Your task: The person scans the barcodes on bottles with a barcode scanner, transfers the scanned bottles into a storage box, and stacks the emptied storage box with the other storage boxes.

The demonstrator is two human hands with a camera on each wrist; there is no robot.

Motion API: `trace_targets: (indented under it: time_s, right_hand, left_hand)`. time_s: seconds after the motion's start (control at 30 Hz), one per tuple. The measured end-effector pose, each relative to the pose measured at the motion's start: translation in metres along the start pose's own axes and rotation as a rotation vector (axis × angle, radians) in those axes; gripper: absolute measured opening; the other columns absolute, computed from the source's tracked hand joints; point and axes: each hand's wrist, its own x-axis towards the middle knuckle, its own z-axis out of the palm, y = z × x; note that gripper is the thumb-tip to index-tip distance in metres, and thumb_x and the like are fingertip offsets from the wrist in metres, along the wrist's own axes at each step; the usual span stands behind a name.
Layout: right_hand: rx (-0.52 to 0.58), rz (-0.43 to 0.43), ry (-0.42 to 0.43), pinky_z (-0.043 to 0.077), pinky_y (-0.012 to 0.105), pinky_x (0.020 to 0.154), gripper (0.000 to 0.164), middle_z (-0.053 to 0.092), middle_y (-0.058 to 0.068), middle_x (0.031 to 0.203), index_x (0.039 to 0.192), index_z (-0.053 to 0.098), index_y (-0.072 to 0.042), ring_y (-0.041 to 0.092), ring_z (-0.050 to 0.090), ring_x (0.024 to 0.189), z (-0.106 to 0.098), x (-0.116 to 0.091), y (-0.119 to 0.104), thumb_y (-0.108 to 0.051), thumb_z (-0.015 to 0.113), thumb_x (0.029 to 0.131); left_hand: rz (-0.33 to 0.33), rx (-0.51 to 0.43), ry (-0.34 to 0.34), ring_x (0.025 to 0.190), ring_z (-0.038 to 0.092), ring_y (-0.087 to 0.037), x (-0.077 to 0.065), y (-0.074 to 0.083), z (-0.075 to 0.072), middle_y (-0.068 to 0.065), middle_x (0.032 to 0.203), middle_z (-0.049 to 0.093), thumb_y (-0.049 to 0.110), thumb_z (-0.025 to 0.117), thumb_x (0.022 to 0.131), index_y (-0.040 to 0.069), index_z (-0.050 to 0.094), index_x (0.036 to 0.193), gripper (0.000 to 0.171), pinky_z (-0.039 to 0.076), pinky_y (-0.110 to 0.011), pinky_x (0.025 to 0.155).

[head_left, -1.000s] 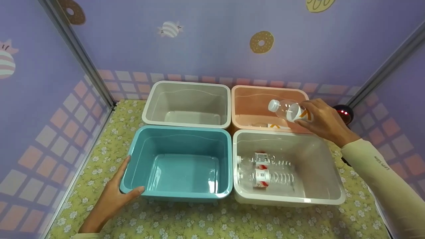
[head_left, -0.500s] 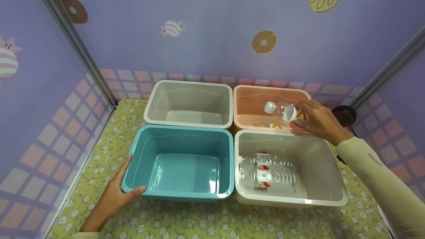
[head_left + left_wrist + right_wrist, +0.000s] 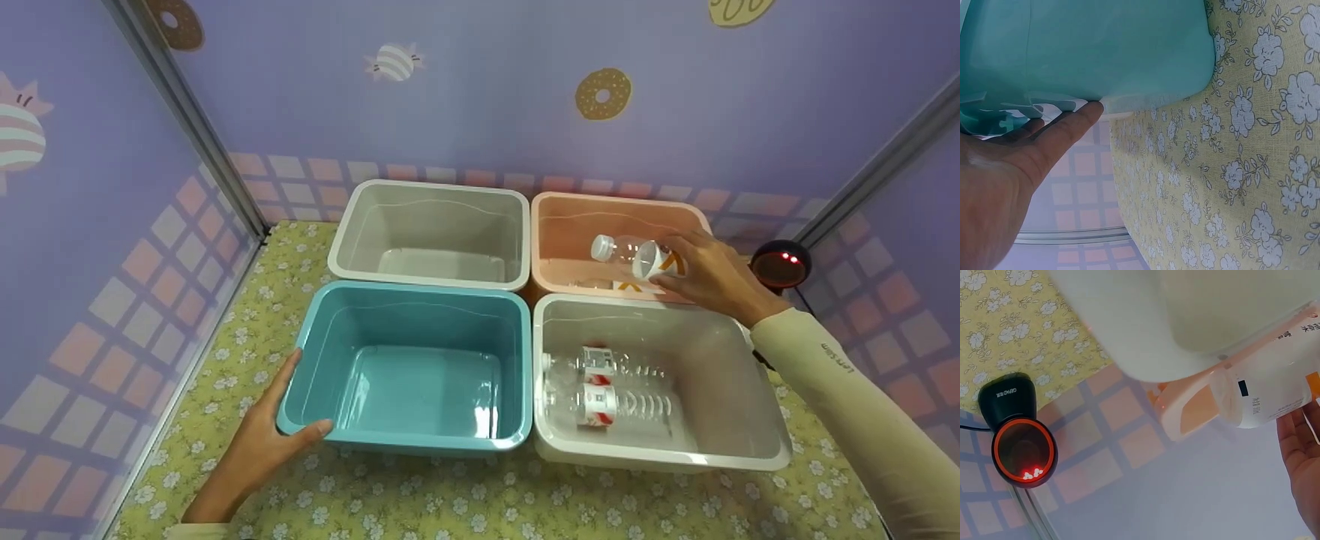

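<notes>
My right hand (image 3: 716, 270) grips a clear plastic bottle (image 3: 626, 251) with a white cap and a white and orange label, held nearly sideways over the salmon-coloured bin (image 3: 604, 204). In the right wrist view, fingers wrap the label side of that bottle (image 3: 1269, 379). Inside the bin, partly hidden below it, lies another bottle (image 3: 636, 289) with a similar label. My left hand (image 3: 259, 435) rests at the near left corner of the blue bin (image 3: 427, 442), thumb at the front rim. From the left wrist, its extended fingers (image 3: 1072, 126) touch the bin's outer wall under the rim.
Beside the blue bin stands a pale bin (image 3: 667, 456) with two red-and-white-labelled bottles (image 3: 598, 405) lying in it. Behind is a grey bin (image 3: 431, 187). A black scanner (image 3: 781, 266) with red lights stands right of the salmon bin. Patterned walls surround the flowered cloth (image 3: 375, 499).
My right hand and its bottle have moved a little left and lower over the salmon bin. My left hand stays at the blue bin's corner. The head view has shifted slightly.
</notes>
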Motion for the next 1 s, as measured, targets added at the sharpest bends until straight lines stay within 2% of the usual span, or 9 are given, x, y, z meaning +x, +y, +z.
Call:
trace_targets:
  time_s: [0.07, 0.23, 0.4, 0.7, 0.8, 1.0]
  right_hand:
    - [0.002, -0.013, 0.003, 0.062, 0.058, 0.074, 0.056, 0.073, 0.024, 0.128, 0.127, 0.071, 0.005, 0.039, 0.072, 0.091, 0.002, 0.001, -0.001, -0.010, 0.100, 0.081]
    - [0.004, -0.030, 0.008, 0.062, 0.053, 0.070, 0.054, 0.074, 0.022, 0.124, 0.122, 0.072, 0.005, 0.035, 0.070, 0.088, 0.007, 0.004, -0.002, -0.011, 0.101, 0.079]
    - [0.028, -0.008, -0.005, 0.061, 0.050, 0.069, 0.054, 0.074, 0.019, 0.122, 0.120, 0.073, 0.004, 0.031, 0.069, 0.087, 0.011, 0.006, -0.003, -0.014, 0.102, 0.079]
    - [0.099, -0.058, 0.014, 0.059, 0.049, 0.066, 0.055, 0.070, 0.024, 0.117, 0.121, 0.072, 0.007, 0.033, 0.067, 0.083, 0.019, 0.007, -0.002, -0.007, 0.102, 0.077]
    - [0.107, -0.049, 0.007, 0.057, 0.049, 0.067, 0.054, 0.071, 0.023, 0.117, 0.120, 0.073, 0.005, 0.034, 0.067, 0.086, 0.020, 0.008, -0.002, -0.008, 0.102, 0.077]
    - [0.163, -0.094, -0.016, 0.056, 0.048, 0.076, 0.053, 0.074, 0.018, 0.109, 0.121, 0.075, 0.004, 0.036, 0.067, 0.095, 0.022, 0.017, 0.000, -0.005, 0.102, 0.076]
  left_hand:
    - [-0.003, -0.002, -0.001, 0.154, 0.028, -0.067, 0.000, 0.000, 0.000, -0.027, 0.182, 0.006, 0.029, 0.081, 0.101, 0.037, 0.005, 0.179, 0.109, 0.041, -0.083, 0.110]
    - [-0.016, -0.026, -0.001, 0.149, 0.039, -0.066, 0.001, -0.001, 0.000, -0.029, 0.181, 0.008, 0.029, 0.081, 0.101, 0.038, 0.007, 0.179, 0.108, 0.050, -0.077, 0.107]
    - [-0.021, -0.021, -0.003, 0.152, 0.034, -0.067, 0.001, -0.002, 0.000, -0.027, 0.182, 0.006, 0.029, 0.080, 0.101, 0.039, 0.006, 0.179, 0.108, 0.045, -0.080, 0.109]
    - [-0.014, -0.025, 0.000, 0.148, 0.041, -0.066, 0.001, 0.000, 0.000, -0.030, 0.181, 0.009, 0.029, 0.081, 0.101, 0.037, 0.007, 0.179, 0.107, 0.052, -0.074, 0.106]
    - [-0.010, -0.003, 0.001, 0.147, 0.043, -0.066, 0.000, 0.000, 0.000, -0.031, 0.180, 0.011, 0.030, 0.081, 0.102, 0.037, 0.007, 0.179, 0.107, 0.052, -0.076, 0.106]
    - [-0.009, 0.016, 0.001, 0.152, 0.034, -0.067, 0.000, 0.001, -0.001, -0.029, 0.181, 0.008, 0.032, 0.081, 0.101, 0.036, 0.006, 0.179, 0.109, 0.042, -0.083, 0.110]
